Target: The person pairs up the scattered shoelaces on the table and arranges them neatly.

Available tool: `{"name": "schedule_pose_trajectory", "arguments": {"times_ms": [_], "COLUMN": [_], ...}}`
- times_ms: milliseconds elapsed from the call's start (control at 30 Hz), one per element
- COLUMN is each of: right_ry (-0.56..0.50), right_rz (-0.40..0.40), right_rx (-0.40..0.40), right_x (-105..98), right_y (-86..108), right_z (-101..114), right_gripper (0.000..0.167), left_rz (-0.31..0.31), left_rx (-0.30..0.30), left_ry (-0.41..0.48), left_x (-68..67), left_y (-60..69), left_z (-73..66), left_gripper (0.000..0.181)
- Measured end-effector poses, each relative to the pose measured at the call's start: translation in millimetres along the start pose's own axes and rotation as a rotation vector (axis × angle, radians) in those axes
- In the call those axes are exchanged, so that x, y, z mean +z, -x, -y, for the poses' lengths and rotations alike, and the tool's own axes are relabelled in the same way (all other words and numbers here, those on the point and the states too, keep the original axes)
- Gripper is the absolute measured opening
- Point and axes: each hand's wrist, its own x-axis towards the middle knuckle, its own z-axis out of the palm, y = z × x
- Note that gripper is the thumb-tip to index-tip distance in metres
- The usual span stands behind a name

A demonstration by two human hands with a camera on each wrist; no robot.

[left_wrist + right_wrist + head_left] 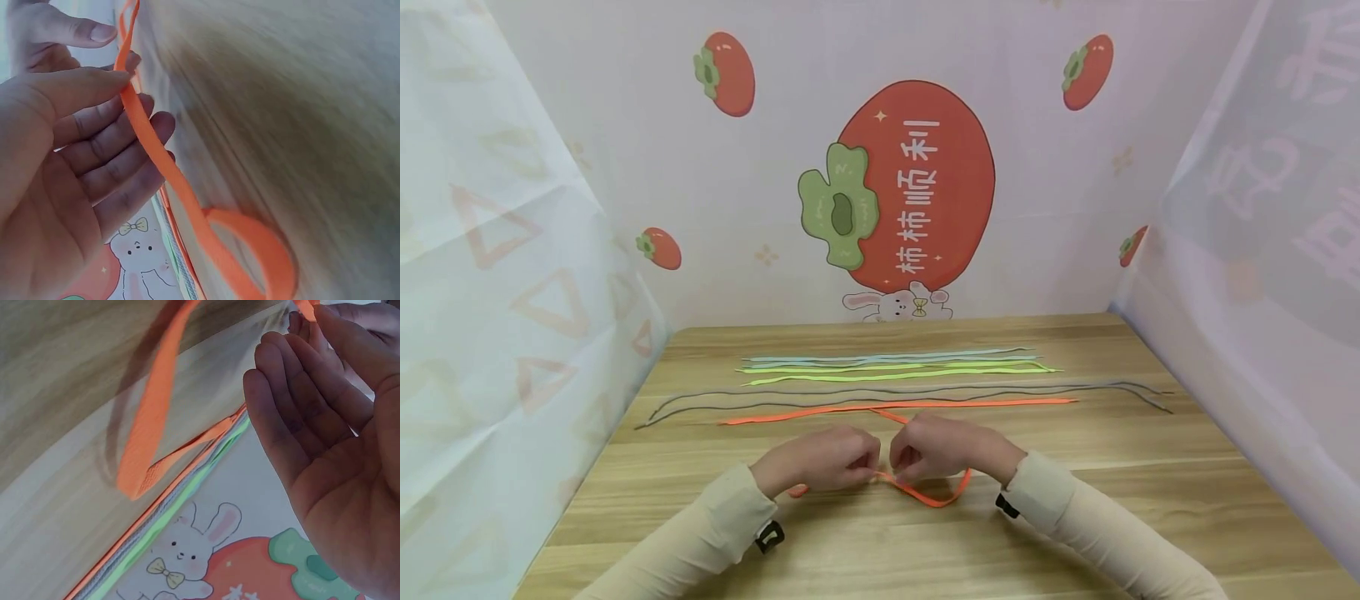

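Observation:
Both hands hold one flat orange shoelace just above the wooden table, close together in front of the body. My left hand pinches it between thumb and forefinger, the other fingers loosely bent in the left wrist view. From that pinch the lace hangs down and curls into a loop. Beside it, my right hand pinches the same lace with thumb and forefinger. A bend of the lace droops below the right hand in the right wrist view. The lace's stretch inside the pinches is partly hidden.
Behind the hands a second orange shoelace lies stretched across the table. Farther back lie grey laces, yellow-green laces and light blue laces, roughly parallel. A printed cloth backdrop stands along the far edge.

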Motion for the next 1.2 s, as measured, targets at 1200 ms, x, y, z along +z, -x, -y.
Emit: {"name": "schedule_pose_trajectory", "arguments": {"times_ms": [1200], "right_ry": [-0.159], "right_rz": [0.069], "right_rx": [0.068], "right_x": [9], "right_y": [27.7], "right_z": [-14], "right_gripper": [0.021], "left_rz": [0.014], "left_rx": [-0.038], "left_ry": [0.275], "left_x": [3.0], "left_y": [27.9], "left_z": [25.2], "left_gripper": [0.014]}}
